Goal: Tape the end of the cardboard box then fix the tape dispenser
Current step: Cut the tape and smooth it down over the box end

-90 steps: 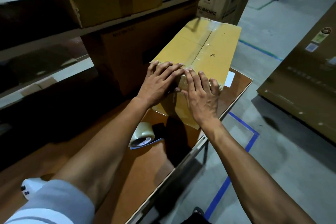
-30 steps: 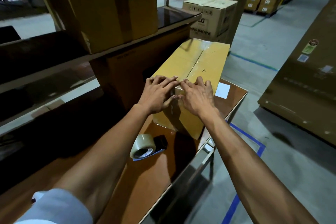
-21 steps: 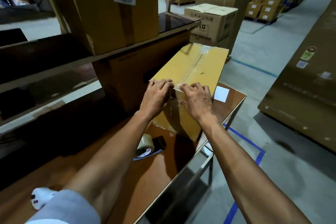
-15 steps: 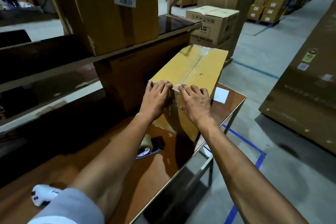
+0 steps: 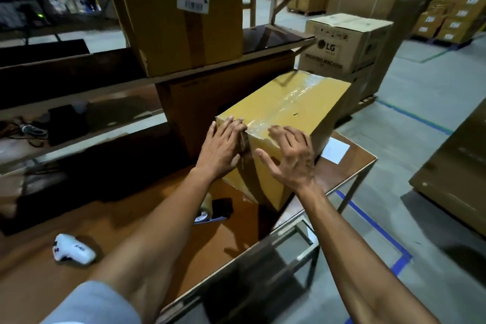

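Observation:
A long yellow cardboard box [image 5: 286, 105] lies on the brown table [image 5: 236, 234], with clear tape along its top seam and down its near end. My left hand [image 5: 222, 150] lies flat on the box's near left corner, fingers over the top edge beside the tape. My right hand [image 5: 292, 158] is spread over the near right corner, thumb out, fingertips touching the top. The tape dispenser [image 5: 215, 209], with a roll of clear tape, rests on the table below the box's near end, partly hidden by my left forearm.
A white handheld device [image 5: 73, 248] lies on the table at the left. A white label [image 5: 335, 150] sits by the box's right side. Shelves with brown boxes [image 5: 181, 10] stand close on the left. More boxes [image 5: 344, 45] stand behind, and a large carton [image 5: 457, 166] at the right.
My hands have moved apart along the box's near edge, the right one sliding toward the right corner with its fingers spread. The camera has tilted up slightly.

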The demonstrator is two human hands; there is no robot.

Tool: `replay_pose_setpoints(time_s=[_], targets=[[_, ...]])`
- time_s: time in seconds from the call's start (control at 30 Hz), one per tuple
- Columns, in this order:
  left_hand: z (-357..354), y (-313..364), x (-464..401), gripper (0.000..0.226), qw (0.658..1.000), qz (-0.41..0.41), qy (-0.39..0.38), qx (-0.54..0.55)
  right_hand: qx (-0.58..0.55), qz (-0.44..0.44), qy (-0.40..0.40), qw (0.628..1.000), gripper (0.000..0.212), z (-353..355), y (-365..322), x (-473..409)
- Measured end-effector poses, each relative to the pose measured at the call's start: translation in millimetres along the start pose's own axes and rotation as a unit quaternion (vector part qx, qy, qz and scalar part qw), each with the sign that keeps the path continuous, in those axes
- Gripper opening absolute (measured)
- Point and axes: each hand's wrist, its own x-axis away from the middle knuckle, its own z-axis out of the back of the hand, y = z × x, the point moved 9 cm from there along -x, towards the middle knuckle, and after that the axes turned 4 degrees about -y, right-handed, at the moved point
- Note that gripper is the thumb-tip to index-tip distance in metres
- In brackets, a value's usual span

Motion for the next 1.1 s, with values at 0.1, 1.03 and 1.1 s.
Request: replay_pose_setpoints(time_s=[0.1, 1.03, 1.1], targets=[[3, -1, -2, 0.086, 0.999, 0.031, -0.007, -0.004, -0.064, -0.037, -0.009, 0.997, 0.072, -3, 28, 6], [0, 53, -1, 0.107, 0.953, 0.255, -0.03, -0.159, -0.116, 0.033, -0.267, 0.956, 0.123, -98, 71, -25], [-2, 47, -4, 0.11, 0.952, 0.259, -0.038, -0.16, -0.117, 0.039, -0.281, 0.952, 0.123, -103, 70, -30]])
